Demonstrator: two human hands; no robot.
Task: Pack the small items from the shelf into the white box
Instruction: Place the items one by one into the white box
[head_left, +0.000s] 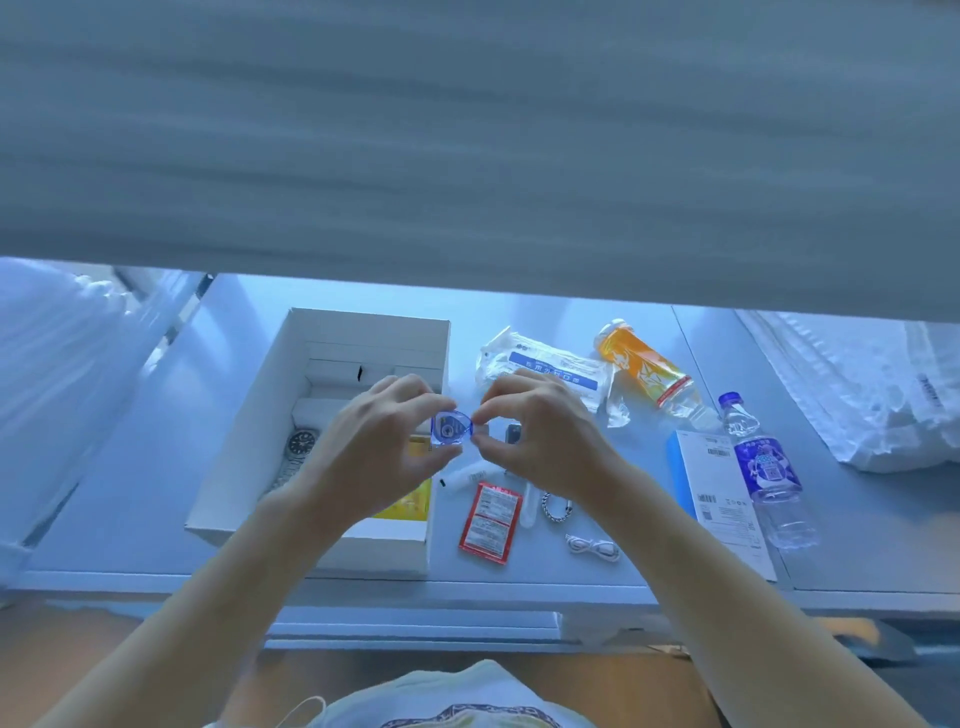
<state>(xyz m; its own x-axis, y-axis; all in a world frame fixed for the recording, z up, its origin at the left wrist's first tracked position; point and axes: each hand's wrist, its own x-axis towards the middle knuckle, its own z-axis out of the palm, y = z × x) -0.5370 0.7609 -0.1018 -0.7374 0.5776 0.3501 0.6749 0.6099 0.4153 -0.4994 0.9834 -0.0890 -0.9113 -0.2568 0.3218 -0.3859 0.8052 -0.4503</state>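
Both hands, left hand (387, 441) and right hand (535, 436), pinch a blue tape dispenser (452, 427); the white box (249, 447) at nine o'clock holds a watch (301, 444), while the red packet (491, 522) waits at six.

Blue tape dispenser (452, 427) (translucent) held above open white box (270, 410).

It is looking like a home study or bedroom corner: a pale worktop (519, 312) is sitting under an overhanging shelf (467, 130), with white bedding (857, 395) lying right of the hands and wooden flooring (78, 639) showing below.
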